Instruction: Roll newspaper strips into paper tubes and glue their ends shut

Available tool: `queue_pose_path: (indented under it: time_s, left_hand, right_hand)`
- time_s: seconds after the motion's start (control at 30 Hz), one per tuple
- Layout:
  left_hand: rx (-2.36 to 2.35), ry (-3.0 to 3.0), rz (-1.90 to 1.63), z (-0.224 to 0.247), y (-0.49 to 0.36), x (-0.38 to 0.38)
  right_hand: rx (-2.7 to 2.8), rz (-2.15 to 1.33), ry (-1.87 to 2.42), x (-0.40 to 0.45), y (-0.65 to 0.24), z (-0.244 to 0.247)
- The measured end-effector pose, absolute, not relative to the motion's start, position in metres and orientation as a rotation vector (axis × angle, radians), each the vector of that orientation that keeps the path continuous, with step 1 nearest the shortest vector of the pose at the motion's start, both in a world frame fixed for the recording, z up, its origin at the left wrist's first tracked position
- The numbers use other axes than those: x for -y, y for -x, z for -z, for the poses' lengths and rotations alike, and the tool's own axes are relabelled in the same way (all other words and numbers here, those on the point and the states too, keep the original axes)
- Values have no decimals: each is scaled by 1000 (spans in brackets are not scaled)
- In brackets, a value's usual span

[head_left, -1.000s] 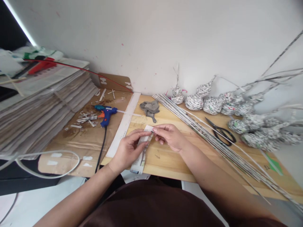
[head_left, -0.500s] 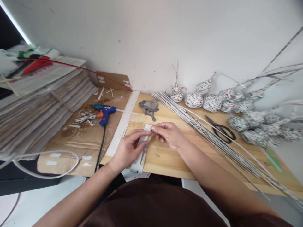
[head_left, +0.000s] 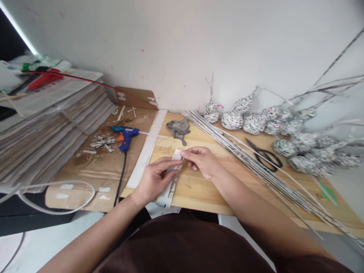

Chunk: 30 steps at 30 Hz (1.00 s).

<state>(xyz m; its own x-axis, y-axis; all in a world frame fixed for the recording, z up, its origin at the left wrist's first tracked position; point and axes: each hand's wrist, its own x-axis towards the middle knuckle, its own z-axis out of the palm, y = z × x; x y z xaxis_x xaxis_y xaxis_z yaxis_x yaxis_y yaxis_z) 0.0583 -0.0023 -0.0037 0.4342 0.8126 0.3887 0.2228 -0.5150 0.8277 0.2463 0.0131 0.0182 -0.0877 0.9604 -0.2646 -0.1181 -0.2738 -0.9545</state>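
Note:
A narrow strip of printed newspaper (head_left: 165,198) lies lengthwise in front of me, its near end hanging at the table's front edge. My left hand (head_left: 156,178) is over the strip, with thumb and forefinger on its right edge. The far right corner of the paper is pinched between thumb and forefinger of my right hand (head_left: 200,161). What the curled fingertips do behind the paper is hidden. Just beyond the hands sits a crumpled grey cloth (head_left: 179,129).
Left, a blue glue gun (head_left: 127,138) rests on stained cardboard (head_left: 93,170) beside a newspaper stack (head_left: 57,129). Thin paper rods (head_left: 241,151) run diagonally at right, near black scissors (head_left: 265,157). Several woven paper gourd shapes (head_left: 253,123) line the wall.
Both hands keep their hold at the strip with barely any movement. The view has shifted very slightly.

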Motion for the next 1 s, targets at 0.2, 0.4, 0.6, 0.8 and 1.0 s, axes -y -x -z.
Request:
queue_pose_path:
  time_s: [0.2,0.4,0.6,0.8,1.0]
  left_hand:
    - [-843,-1978,-1047,5,-58,3]
    - [-835,-1984,-1032,5,-59,2]
    - [-820,-1990,-1022,2,-59,4]
    - [-855,-1825,-996,0,-58,6]
    - [-940,-1060,-899,-31,-57,4]
  right_hand:
    - [982,-1522,1262,-13,-244,-19]
    - [958,-1516,1275,-13,-241,-20]
    - [970,-1493,1255,-11,-238,-21]
    - [999,-1451,1194,-11,-239,-19]
    - [1032,-1342,1183,-11,-240,-18]
